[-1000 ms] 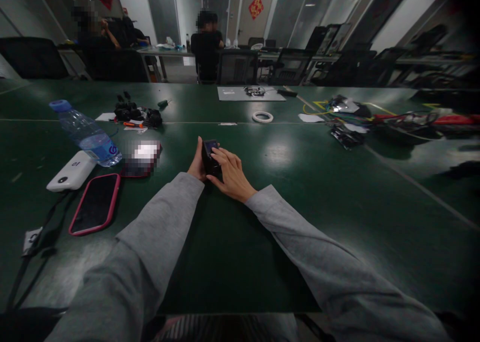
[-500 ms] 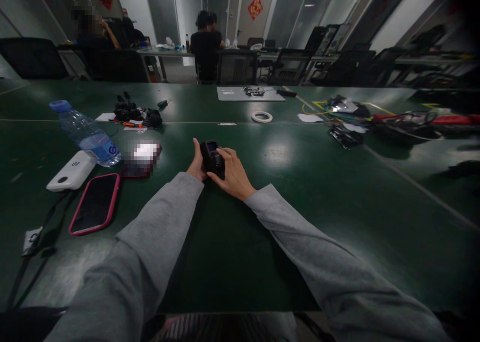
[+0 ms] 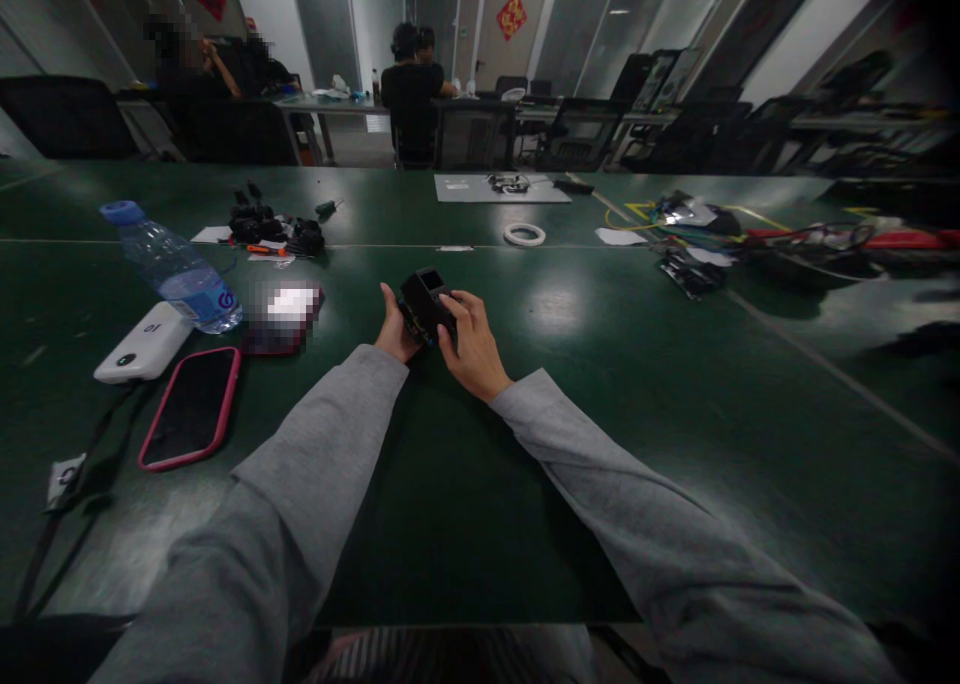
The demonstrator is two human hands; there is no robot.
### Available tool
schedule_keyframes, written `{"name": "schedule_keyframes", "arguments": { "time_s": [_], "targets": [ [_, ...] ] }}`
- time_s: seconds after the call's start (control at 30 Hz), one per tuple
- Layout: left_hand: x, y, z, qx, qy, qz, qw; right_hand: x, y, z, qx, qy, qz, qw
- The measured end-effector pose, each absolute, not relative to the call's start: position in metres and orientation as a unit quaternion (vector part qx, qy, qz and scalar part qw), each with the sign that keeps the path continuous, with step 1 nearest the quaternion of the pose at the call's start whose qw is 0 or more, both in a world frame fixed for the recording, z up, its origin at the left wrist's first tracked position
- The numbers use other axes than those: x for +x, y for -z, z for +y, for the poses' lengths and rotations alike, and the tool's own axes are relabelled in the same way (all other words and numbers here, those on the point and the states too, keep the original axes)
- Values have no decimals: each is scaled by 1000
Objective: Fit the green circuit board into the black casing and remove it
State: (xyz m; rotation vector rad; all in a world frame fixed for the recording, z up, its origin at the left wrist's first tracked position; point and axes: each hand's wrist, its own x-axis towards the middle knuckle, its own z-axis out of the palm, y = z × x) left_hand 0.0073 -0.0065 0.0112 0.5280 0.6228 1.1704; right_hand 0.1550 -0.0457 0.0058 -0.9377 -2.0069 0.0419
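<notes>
— What's the setting?
— A dim office workroom, with a long dark green table (image 3: pixel 600 384) in the foreground and people seated at desks in the background.

— And what do the hands have?
— A small black device (image 3: pixel 424 304), boxy, with a little screen on its upper face. It sits tilted near the middle of the table, just in front of the person, held between both hands. The left hand (image 3: pixel 395 326) cups its left side, thumb raised; the right hand (image 3: pixel 472 342) has its fingers curled over the top and right side. Both hands are closed on it. Whether its base touches the table cannot be told.

— What lies around?
— To the left, a water bottle (image 3: pixel 171 267) on its side, a white power bank (image 3: pixel 142 342) and a phone in a pink case (image 3: pixel 191 406). Farther back, a pile of black parts (image 3: pixel 274 228) and a white tape ring (image 3: pixel 524 233); to the right, a tangle of coloured wires (image 3: pixel 750 236).
</notes>
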Motion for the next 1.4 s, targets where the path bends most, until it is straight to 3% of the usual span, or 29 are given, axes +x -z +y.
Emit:
{"name": "schedule_keyframes", "arguments": {
  "time_s": [0.23,0.7,1.0,1.17,1.4],
  "targets": [
    [7,-12,-3,185,-557,316,745,160,-5,-40,-405,-52,-751,519],
    [0,-6,1,197,-559,302,747,173,10,-16,-469,-204,-685,519],
    [1,-7,0,205,-553,275,759,169,25,-6,-483,-150,-685,525],
    [2,-4,2,202,-558,278,755,172,28,0,-476,-242,-630,564],
    [7,-15,-8,212,-515,281,781,171,24,-5,-479,-291,-662,498]
  ]
}}
